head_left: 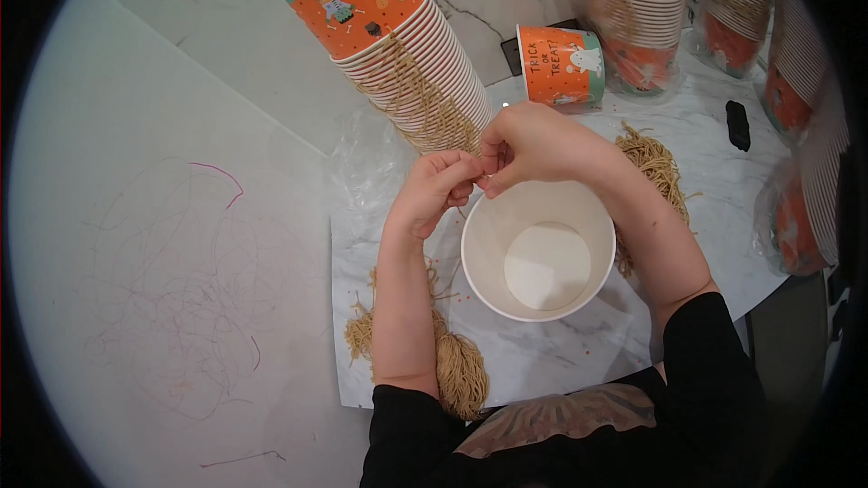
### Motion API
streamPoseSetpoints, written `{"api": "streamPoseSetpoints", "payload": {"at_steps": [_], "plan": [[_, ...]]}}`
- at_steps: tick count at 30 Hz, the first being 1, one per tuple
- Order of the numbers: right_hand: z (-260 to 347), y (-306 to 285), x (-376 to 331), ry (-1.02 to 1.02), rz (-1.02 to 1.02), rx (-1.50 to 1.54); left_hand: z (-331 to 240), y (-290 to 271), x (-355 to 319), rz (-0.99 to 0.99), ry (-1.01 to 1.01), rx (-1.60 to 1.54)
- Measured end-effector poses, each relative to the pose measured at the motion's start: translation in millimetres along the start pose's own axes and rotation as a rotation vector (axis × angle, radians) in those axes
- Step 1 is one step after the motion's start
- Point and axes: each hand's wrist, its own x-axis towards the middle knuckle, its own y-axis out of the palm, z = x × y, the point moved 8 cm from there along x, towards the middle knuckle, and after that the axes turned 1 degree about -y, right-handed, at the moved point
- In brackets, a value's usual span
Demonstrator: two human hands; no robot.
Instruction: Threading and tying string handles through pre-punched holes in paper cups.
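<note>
Left hand (441, 183), right hand (533, 146), each grip pinched, contents unclear, white tub (493, 258), lettered orange tub (561, 67)

between fingers (461, 168): too small to tell | tan strands (463, 370): partly hidden

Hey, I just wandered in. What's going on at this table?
A person is bringing the fingertips of their left hand and right hand together just past the rim of a round white-lined bucket, which stands mouth up. Whatever they may be pinching is too small to tell. A loose bundle of thin tan strands lies by the left forearm, and beyond the hands leans a tall stack of orange-and-green printed buckets.
</note>
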Motion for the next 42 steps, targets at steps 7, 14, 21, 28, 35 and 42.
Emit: {"api": "streamPoseSetpoints", "payload": {"at_steps": [7,14,21,28,35,42], "plan": [[1,-2,1,-0.022,-0.047,-0.061,7,0,5,0.073,-0.036,-0.189],[9,-4,-4,-0.033,-0.126,-0.128,4,-2,3,0.023,-0.021,-0.105],[8,-3,-3,-0.061,-0.223,-0.247,-1,-3,0,-0.074,0.007,-0.070],[2,-5,-1,-0.053,-0.219,-0.197,-2,-6,2,-0.040,0.021,-0.046],[-1,-6,0,-0.041,-0.162,-0.086,0,-3,1,-0.005,-0.007,-0.048],[1,-6,0,-0.045,-0.131,-0.064,0,0,-1,0.056,-0.001,0.007]]}}
